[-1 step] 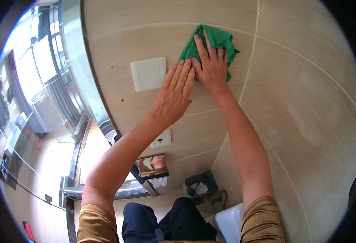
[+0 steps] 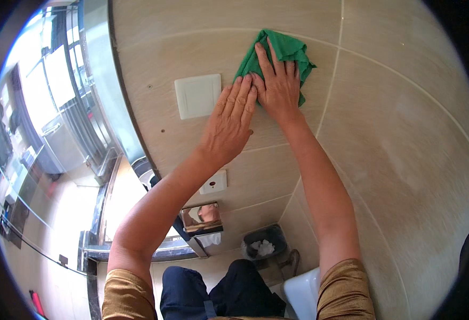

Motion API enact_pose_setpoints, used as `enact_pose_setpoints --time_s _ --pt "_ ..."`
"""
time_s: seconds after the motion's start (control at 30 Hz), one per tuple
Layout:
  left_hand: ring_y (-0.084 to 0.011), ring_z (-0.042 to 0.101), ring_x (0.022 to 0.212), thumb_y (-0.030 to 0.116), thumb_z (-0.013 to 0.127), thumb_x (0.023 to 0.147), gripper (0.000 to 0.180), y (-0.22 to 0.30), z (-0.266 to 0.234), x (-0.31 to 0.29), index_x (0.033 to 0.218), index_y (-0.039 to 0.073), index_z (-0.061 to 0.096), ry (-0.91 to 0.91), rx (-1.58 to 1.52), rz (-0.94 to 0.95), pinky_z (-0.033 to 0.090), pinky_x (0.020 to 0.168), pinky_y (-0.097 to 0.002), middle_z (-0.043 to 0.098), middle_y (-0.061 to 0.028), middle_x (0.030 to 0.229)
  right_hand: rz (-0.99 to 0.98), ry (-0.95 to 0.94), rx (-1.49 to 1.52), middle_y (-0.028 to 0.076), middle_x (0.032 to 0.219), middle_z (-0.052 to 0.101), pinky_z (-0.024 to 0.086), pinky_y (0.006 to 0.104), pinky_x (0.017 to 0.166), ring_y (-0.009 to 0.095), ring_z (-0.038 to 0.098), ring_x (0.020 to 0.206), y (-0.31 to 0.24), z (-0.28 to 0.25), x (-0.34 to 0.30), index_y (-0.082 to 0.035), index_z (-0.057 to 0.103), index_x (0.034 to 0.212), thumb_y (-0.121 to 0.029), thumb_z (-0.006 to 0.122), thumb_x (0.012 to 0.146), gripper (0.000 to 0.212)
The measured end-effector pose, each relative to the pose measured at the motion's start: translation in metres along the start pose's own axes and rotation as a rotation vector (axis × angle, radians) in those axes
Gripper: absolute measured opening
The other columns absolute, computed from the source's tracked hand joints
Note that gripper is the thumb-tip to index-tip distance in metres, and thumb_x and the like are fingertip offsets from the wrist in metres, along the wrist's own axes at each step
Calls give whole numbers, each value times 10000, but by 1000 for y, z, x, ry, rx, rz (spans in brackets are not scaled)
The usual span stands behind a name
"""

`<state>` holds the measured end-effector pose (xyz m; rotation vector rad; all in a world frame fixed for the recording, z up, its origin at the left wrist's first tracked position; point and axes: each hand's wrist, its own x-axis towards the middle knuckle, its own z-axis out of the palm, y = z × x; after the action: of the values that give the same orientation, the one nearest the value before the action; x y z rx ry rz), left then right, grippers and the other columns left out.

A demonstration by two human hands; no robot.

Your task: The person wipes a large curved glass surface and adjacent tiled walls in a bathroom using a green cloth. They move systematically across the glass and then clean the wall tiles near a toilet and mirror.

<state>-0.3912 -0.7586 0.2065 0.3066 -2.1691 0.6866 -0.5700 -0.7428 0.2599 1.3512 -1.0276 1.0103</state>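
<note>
A green cloth (image 2: 293, 48) lies crumpled against the beige tiled wall (image 2: 202, 48), left of the corner. My right hand (image 2: 281, 88) presses it there with fingers spread out flat, and a fold of the cloth rises beside the fingertips. My left hand (image 2: 229, 120) is also open, palm toward the wall, its fingers straight and close together. Its fingertips reach the cloth's lower left edge, close to my right thumb. Just left of that hand is a white wall plate (image 2: 198, 96). The palms and the cloth's underside are hidden.
Below my left forearm are a smaller white wall plate (image 2: 213, 182) and a shiny paper holder (image 2: 201, 217). A dark bin (image 2: 265, 240) with white paper and a white fixture (image 2: 302, 296) stand low down. Glass panels (image 2: 37, 160) are at the left, and another tiled wall (image 2: 399, 144) rises at the right.
The wall and its plate sit very slightly farther right and higher in the picture. My hands and the cloth keep nearly the same pose.
</note>
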Motion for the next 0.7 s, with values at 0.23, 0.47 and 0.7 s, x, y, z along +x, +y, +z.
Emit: enact_pose_setpoints --time_s 0.23,0.47,0.7 --pt "-413 252 1508 248 848 697 1038 11 5 -52 1500 -106 294 -86 64 -58 209 1250 -496 246 -294 1610 10 -151 -4 64 1107 643 526 443 841 336 552 1000 -34 10 -50 -290 471 1529 -403 629 945 615" --pt "-408 236 1516 272 823 720 980 29 20 -122 1482 -118 346 -227 -52 -78 216 1247 -490 233 -286 1621 -12 -269 19 141 1252 607 497 468 925 377 539 1031 -66 11 -126 -238 501 1513 -373 626 948 595" --pt "-411 213 1523 310 830 725 1008 31 4 -113 1487 -129 337 -248 -103 -78 202 1248 -483 201 -305 1623 -10 -154 37 142 1348 586 485 483 967 392 561 1133 -65 11 -120 -215 509 1502 -357 609 963 566"
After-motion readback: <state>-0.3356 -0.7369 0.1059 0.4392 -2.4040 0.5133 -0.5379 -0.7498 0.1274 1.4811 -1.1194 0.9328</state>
